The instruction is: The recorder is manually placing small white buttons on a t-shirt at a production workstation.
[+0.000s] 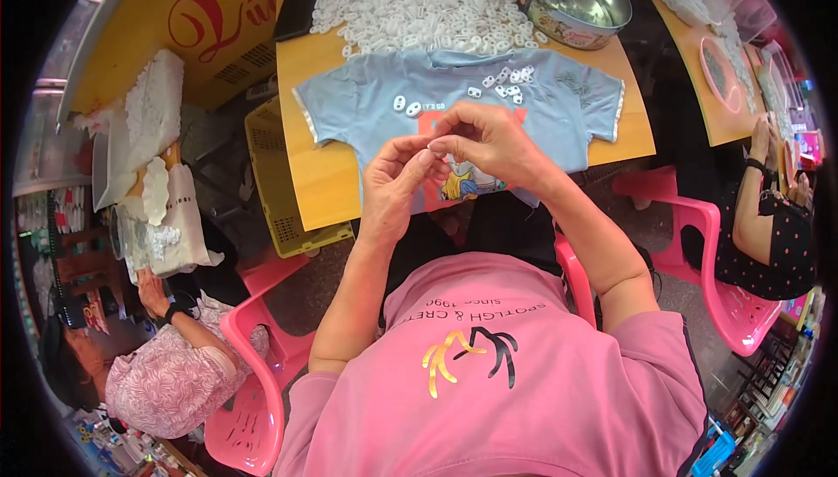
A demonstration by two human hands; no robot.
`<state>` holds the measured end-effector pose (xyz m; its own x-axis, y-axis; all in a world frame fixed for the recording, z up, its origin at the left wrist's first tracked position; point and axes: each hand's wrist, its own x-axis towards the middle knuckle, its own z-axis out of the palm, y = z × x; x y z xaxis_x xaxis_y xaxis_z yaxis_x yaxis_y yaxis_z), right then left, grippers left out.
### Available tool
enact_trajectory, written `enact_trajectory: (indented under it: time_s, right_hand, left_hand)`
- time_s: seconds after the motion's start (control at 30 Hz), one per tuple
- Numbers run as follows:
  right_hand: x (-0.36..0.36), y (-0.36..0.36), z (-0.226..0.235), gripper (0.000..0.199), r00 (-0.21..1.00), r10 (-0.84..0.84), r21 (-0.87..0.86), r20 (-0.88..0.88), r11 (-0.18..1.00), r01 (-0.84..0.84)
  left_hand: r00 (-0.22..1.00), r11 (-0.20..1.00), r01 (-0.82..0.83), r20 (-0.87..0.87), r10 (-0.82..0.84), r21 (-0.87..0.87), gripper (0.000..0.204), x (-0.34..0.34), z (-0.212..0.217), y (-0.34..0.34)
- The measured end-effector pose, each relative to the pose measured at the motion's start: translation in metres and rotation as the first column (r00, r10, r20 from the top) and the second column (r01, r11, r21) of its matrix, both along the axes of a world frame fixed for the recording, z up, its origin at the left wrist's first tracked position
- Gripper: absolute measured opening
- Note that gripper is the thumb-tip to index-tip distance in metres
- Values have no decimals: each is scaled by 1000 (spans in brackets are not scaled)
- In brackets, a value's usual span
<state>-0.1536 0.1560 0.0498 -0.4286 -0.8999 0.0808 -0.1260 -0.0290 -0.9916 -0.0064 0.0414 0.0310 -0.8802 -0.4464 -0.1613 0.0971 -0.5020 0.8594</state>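
Note:
My left hand (395, 178) and my right hand (491, 140) meet fingertip to fingertip above a light blue T-shirt (375, 97). Both are closed in a pinch. Whatever sits between the fingers is too small and too covered to name. The shirt lies spread over the wooden table, its printed front partly behind my hands. Just beyond my left fingers, two white oval pieces with dark holes (407, 106) lie on it. Several more such white pieces (509, 84) are scattered beyond my right hand. Small dark bits (574, 86) lie on the shirt's right shoulder.
A large heap of white plastic pieces (419, 6) covers the table's far side, beside a round metal tin (587, 39) of small parts. A black flat object (299, 6) lies far left. A yellow crate (278, 185) stands left. People work at tables on both sides, with pink chairs (257, 372) nearby.

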Motion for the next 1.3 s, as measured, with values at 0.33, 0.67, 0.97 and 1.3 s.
enact_trajectory:
  time_s: [0.33, 0.67, 0.97, 1.3]
  right_hand:
    - [-21, -48, -14, 15, 787, -134, -63, -602, 991, 120]
    - [-14, -60, -19, 21, 618, 21, 203, -786, 953, 226]
    - [-17, -26, -1, 21, 939, -63, 137, -337, 984, 116]
    - [-3, 3, 8, 20, 981, -182, 84, 67, 981, 176]
  left_hand:
    - [969, 946, -245, 13, 247, 211, 13, 6, -5, -13]
    - [943, 912, -325, 15, 332, 252, 12, 15, -11, -36]
    - [955, 957, -287, -68, 289, 37, 12, -10, 3, -17]
    - [969, 973, -228, -102, 224, -38, 15, -20, 15, 10]
